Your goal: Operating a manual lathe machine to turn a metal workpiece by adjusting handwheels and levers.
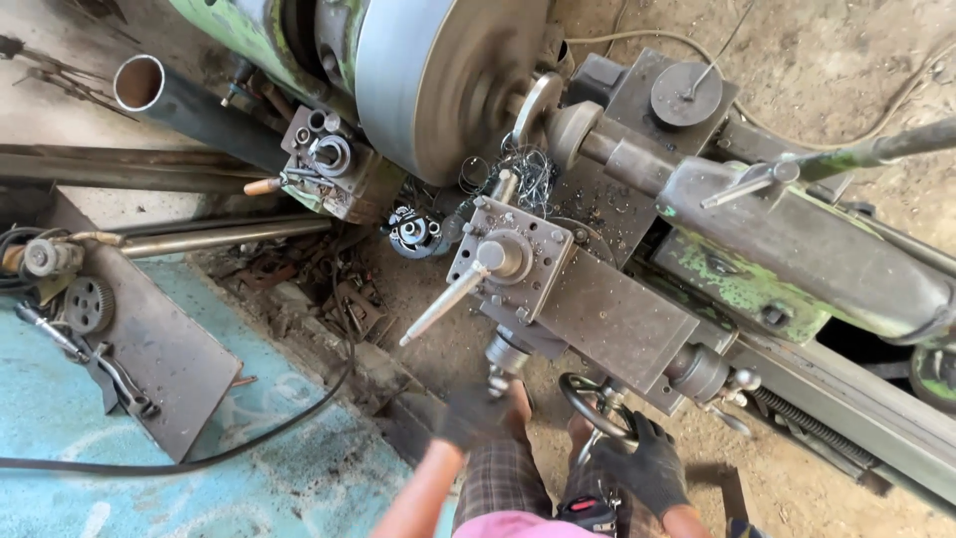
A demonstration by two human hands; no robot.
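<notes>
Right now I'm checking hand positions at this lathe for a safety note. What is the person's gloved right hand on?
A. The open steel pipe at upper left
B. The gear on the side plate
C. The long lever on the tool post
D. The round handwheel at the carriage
D: the right hand in a dark glove rests on the rim of the handwheel, while the left hand is at the crank handle beside it.

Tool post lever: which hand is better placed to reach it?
Left, probably. The left hand sits at the crank handle, directly below the tool post lever. The right hand is on the handwheel, farther right.
</notes>
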